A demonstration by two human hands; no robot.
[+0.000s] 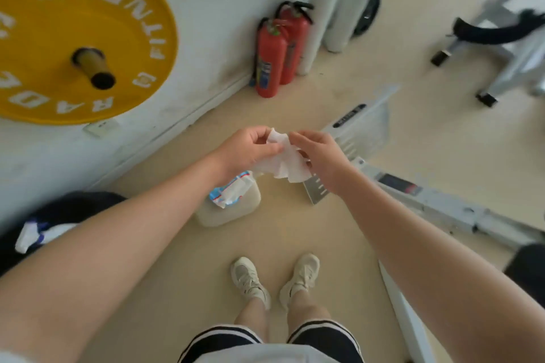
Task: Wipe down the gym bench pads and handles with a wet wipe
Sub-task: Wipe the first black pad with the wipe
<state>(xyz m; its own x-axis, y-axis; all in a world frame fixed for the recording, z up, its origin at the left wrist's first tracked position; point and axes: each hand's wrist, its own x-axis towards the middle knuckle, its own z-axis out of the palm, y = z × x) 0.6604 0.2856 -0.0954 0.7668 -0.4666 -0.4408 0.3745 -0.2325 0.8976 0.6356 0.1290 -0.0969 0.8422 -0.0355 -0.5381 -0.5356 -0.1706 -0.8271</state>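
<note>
From the head camera I saw both hands raised in front of the body, each pinching the white wet wipe (284, 163) between them. The left hand (250, 150) had its fingers curled over the wipe's upper left corner, and the right hand (320, 158) had its fingertips closed on the upper right edge, so the sheet hung crumpled and partly unfolded below the two grips. Directly beneath the hands, on the beige floor (295, 230), lay the pack of wipes (231, 194), its blue and white top resting on a pale box (228, 209). My view also took in a pair of light sneakers (275, 278) standing well below the pack. To the right of the hands ran the white metal frame (436, 200) of a gym machine, and another machine with a black pad (495, 31) stood far off at the upper right. A large yellow weight plate (76, 35) filled the upper left, and two red fire extinguishers (278, 53) stood against the white wall (221, 9).
</note>
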